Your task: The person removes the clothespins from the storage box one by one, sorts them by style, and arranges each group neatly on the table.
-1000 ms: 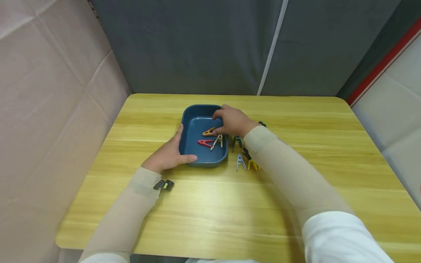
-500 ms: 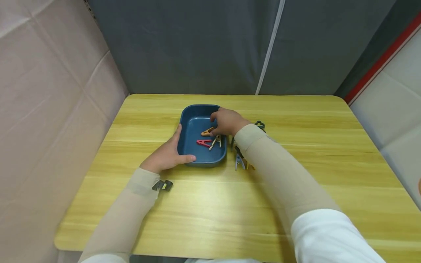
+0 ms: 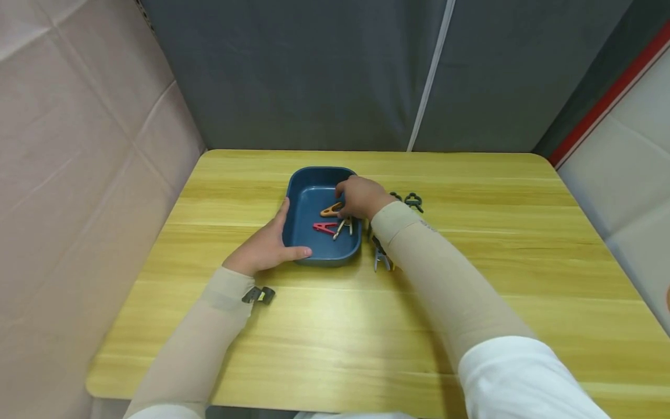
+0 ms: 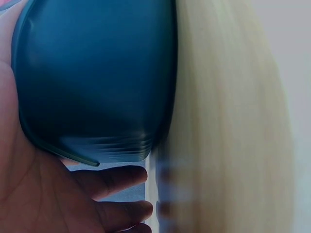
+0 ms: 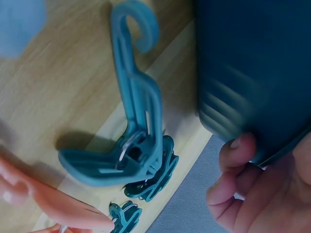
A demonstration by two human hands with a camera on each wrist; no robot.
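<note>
1. Nearest, a small black clip lies on the tabletop, just beside the left sleeve.
2. The left hand cups the near left corner of the blue tray, thumb along the front wall, fingers up the left side; in the left wrist view the tray is a blurred dark mass against the palm.
3. Right of the tray, a grey clothespin shows only in part, cut off by the right forearm.
4. Inside the tray lie a red clothespin, a cream one and an orange one.
5. The right hand reaches over the tray's right rim, fingers curled down at the orange clothespin; whether they pinch it is hidden.
6. Farthest, dark green hook clips lie beyond the wrist; the right wrist view shows one teal hooked clothespin, blurred.
</note>
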